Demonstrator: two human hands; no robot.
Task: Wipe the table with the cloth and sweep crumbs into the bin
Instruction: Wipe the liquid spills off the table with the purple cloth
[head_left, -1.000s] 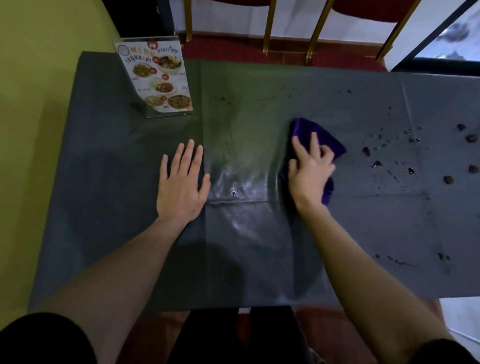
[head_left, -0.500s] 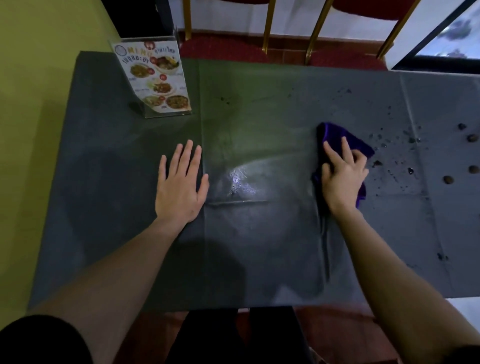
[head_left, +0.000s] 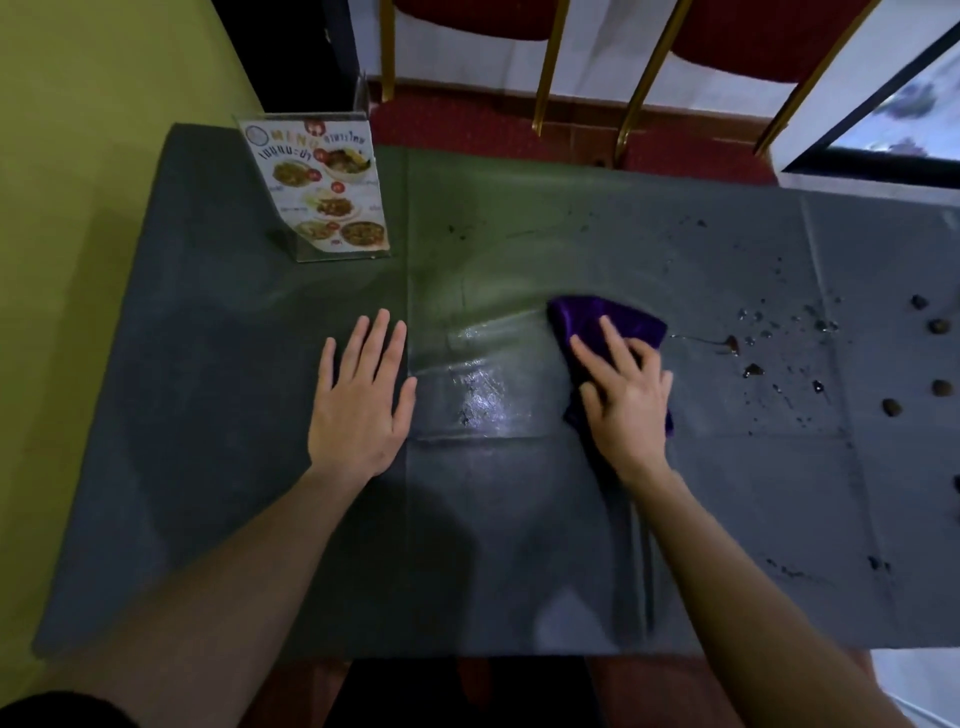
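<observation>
A purple cloth (head_left: 613, 319) lies on the dark grey table (head_left: 519, 545), right of centre. My right hand (head_left: 626, 395) presses flat on the cloth and covers its near part. My left hand (head_left: 361, 400) rests flat on the table, fingers spread, holding nothing, about a hand's width left of a wet shiny patch (head_left: 483, 400). Several dark crumbs (head_left: 753, 370) and water drops lie scattered to the right of the cloth, with larger crumbs (head_left: 891, 407) near the right edge. No bin is in view.
A clear stand with a menu card (head_left: 322, 192) stands at the table's far left. A yellow-green wall (head_left: 78, 156) runs along the left side. Red chairs with gold legs (head_left: 545, 67) stand beyond the far edge.
My right hand slid the cloth right, then back left toward the table's middle, leaving a wet smear by the crumbs. My left hand has stayed in place.
</observation>
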